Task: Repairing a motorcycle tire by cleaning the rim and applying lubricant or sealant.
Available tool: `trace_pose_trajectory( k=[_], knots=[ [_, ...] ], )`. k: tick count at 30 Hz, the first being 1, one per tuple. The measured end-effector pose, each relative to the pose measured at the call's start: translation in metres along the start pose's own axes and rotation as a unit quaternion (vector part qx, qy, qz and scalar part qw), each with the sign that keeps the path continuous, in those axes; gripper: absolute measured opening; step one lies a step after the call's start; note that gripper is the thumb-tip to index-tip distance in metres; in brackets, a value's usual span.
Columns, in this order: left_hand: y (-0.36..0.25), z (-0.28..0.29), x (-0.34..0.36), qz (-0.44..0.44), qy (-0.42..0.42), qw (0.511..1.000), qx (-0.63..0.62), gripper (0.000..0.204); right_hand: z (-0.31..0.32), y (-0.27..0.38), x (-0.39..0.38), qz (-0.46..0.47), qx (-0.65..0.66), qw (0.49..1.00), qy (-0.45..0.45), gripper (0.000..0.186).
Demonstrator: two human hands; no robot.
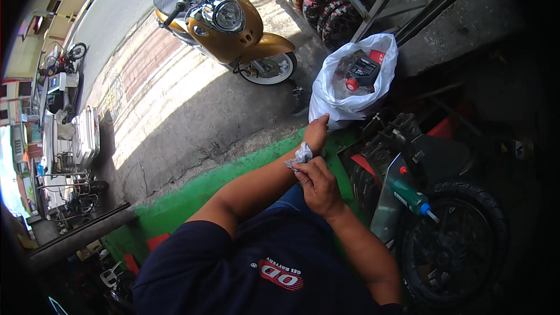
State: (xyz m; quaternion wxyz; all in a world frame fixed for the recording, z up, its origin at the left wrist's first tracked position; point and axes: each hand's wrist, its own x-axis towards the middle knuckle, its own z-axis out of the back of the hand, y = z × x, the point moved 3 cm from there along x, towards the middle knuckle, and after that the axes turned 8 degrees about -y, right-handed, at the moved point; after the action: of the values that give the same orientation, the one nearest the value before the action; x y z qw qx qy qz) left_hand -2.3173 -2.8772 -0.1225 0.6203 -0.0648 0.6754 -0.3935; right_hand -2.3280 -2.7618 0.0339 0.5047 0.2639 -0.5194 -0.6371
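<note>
My right hand (319,186) is closed on a crumpled grey-white cloth (302,155), pinched between thumb and fingers. The cloth lies against my left wrist. Stretched forward past it, my left hand (315,134) is at the near edge of a white plastic bag (333,108); its thumb shows, but the other fingers are mostly hidden. Whether the left hand touches the bag I cannot tell. Inside the open bag lie a dark bottle (364,71) with a red cap (352,85) and some clear plastic wrapping.
A gold scooter (236,29) stands ahead on the concrete, beside a rack of tyres (321,0). At the right are a motorcycle wheel (452,245) and a green bottle with a blue nozzle (411,197). A green-painted ledge (192,184) runs before me. Parked vehicles (87,140) line the left.
</note>
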Motion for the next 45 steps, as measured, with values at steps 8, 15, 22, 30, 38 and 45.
trace_pose_trajectory(
  k=[8, 15, 22, 30, 38, 45],
  knots=[
    [-0.043, 0.010, -0.005, 0.077, -0.019, 0.911, -0.404, 0.051, -0.013, -0.059, -0.019, -0.063, 0.024, 0.997, -0.034, 0.012],
    [-0.075, -0.028, -0.036, 0.023, 0.185, 0.807, -0.561, 0.076, -0.020, -0.092, -0.019, -0.503, 0.618, 0.585, -0.151, 0.028],
    [-0.076, -0.027, -0.032, -0.137, 0.212, 0.891, -0.377, 0.081, -0.003, -0.081, -0.013, -0.563, 0.544, 0.616, -0.088, 0.015],
    [-0.085, 0.001, -0.058, -0.420, 0.173, 0.886, 0.091, 0.042, 0.041, -0.083, -0.001, -0.471, 0.265, 0.830, -0.136, 0.018],
    [-0.060, -0.012, -0.110, -0.456, 0.276, 0.831, 0.159, 0.049, 0.084, -0.052, -0.026, -0.347, 0.419, 0.819, -0.184, 0.039],
    [-0.075, 0.016, -0.089, -0.415, 0.145, 0.860, 0.259, 0.041, 0.126, -0.033, -0.159, -0.314, -0.026, 0.903, -0.291, 0.037]
  ],
)
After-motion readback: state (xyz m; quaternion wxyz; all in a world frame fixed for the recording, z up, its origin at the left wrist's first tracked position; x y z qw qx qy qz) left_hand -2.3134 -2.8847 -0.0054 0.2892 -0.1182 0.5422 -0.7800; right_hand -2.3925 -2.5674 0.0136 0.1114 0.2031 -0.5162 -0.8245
